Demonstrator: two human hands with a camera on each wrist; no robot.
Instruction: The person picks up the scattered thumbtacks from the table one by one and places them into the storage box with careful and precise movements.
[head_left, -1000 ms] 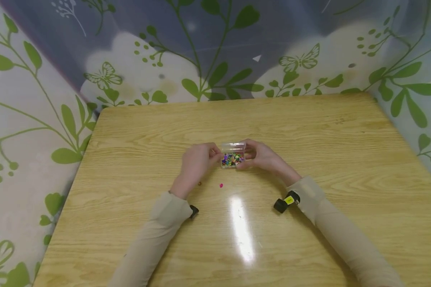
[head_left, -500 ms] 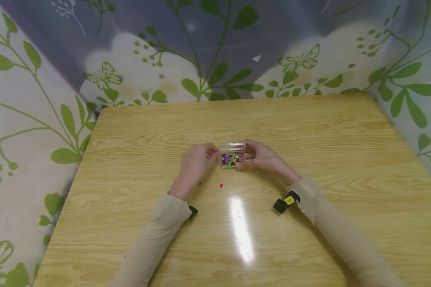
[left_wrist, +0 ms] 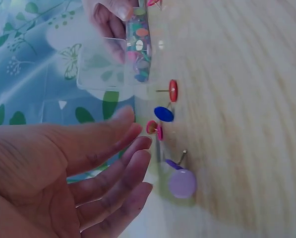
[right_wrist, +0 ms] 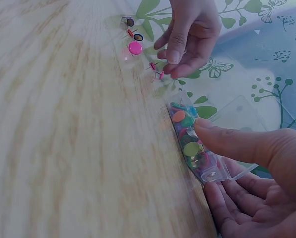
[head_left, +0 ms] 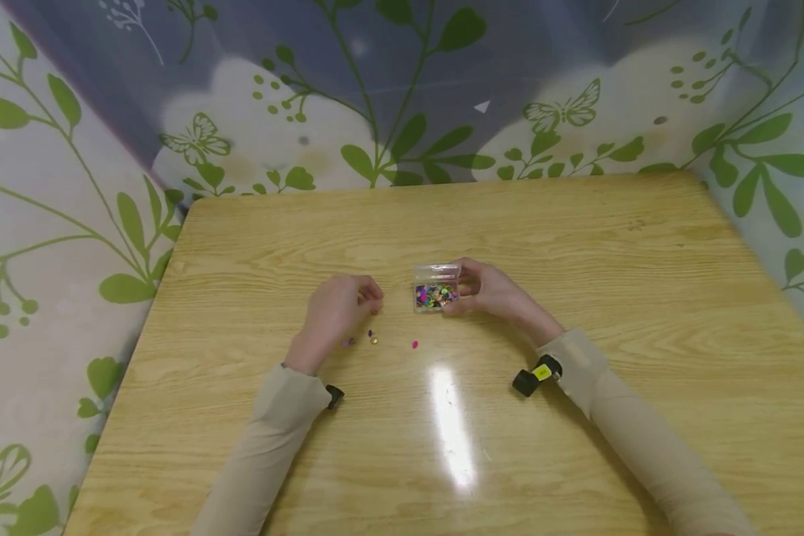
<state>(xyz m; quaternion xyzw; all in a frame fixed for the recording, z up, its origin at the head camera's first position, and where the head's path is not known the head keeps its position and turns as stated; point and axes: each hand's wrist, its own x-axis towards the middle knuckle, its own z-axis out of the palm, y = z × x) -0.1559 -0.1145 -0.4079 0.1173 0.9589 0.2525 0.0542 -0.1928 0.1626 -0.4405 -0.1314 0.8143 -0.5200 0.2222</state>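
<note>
A small clear plastic box [head_left: 437, 272] stands on the table with its lid up. Colourful thumbtacks [right_wrist: 191, 148] fill it. My right hand [head_left: 499, 295] holds its right side, thumb at the front and fingers behind. Left of the box is my left hand [head_left: 333, 311], fingers loosely bent, with a visible gap between thumb and fingers in the left wrist view. Two pink thumbtacks [left_wrist: 160, 131] lie right by its fingertips. Near them are a red thumbtack [left_wrist: 173, 90], a blue thumbtack [left_wrist: 163, 114] and a lilac thumbtack [left_wrist: 182, 183].
One bright pink thumbtack [head_left: 415, 344] lies in front of the box on the wooden table [head_left: 576, 238]. A gold thumbtack [head_left: 374, 340] is closer to the left wrist. Leaf-patterned cloth [head_left: 402, 89] rises behind the table and at both sides.
My left hand has drawn back leftward from the box's left side, bringing more loose thumbtacks into view beside it. My right hand and the box stay in place.
</note>
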